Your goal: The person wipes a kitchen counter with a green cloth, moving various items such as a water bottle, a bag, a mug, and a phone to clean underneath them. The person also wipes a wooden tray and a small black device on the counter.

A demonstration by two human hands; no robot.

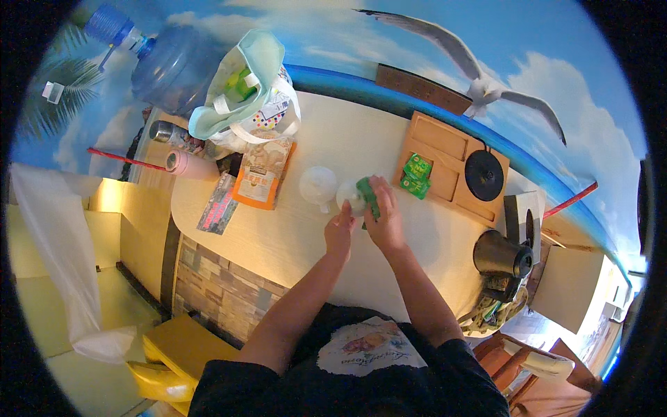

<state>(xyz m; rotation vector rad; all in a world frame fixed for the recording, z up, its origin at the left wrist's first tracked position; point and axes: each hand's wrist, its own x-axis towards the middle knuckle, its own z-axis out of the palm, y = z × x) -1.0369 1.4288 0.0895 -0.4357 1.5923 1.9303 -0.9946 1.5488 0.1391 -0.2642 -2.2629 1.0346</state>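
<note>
My left hand point(340, 232) grips the near edge of a white cup point(348, 194) on the table; its handle is hidden by the fingers. In my right hand point(386, 216) is a green packet point(367, 194), held against the right side of that cup. The packet's lower part is hidden by the hand. Just to the left stands another white cup point(317, 183), its handle turned towards me. Two green sachets point(417, 174) lie to the right, on a wooden tray point(440, 180).
A black round lid point(483, 175) also rests on the tray. A black kettle point(495, 253) stands at the right, near a tissue box point(516, 211). At the left are an orange-and-white pouch point(260, 174), a pink tumbler point(190, 166), a tote bag point(266, 104) and a large water bottle point(177, 68).
</note>
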